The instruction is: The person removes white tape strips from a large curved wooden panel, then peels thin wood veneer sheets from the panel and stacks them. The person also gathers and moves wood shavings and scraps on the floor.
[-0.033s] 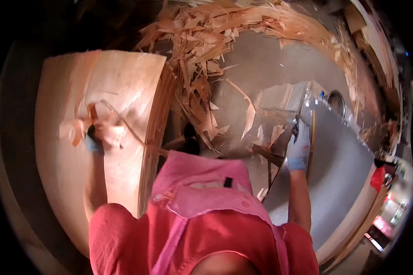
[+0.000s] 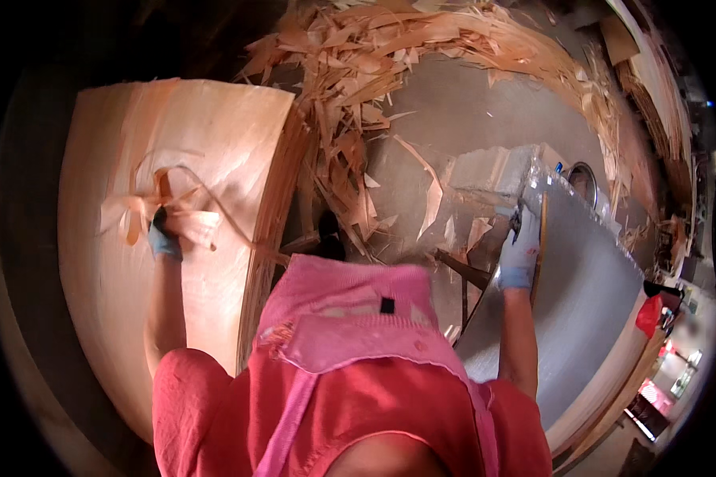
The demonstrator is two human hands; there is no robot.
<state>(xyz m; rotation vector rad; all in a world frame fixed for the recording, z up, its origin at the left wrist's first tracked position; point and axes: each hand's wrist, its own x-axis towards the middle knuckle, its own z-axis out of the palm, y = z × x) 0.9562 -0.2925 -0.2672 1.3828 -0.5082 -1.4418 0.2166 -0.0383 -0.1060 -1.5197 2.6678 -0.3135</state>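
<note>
My left hand (image 2: 165, 237), in a bluish glove with a dark fingertip area, is closed on a bunch of thin wood veneer strips (image 2: 195, 225). The strips fan out over a stack of pale veneer sheets (image 2: 207, 127) on the left, and one long curved strip trails to the stack's right edge. My right hand (image 2: 518, 253), gloved in white and pale blue, is at the left edge of a grey-topped slab (image 2: 585, 278). Its fingers look curled around something dark that I cannot make out. A thin yellowish stick (image 2: 542, 226) lies along the slab beside this hand.
Veneer scraps (image 2: 350, 63) lie heaped on the floor ahead and curve round to the right. A pale block (image 2: 493, 171) sits beyond the slab, near a round metal ring (image 2: 585, 183). A dark bar (image 2: 463, 269) sticks out between the stack and slab. Something red (image 2: 649, 315) is at the right.
The view has shifted slightly. The veneer strips by my left hand look sharper and lie a little differently. Both hands stay in nearly the same places.
</note>
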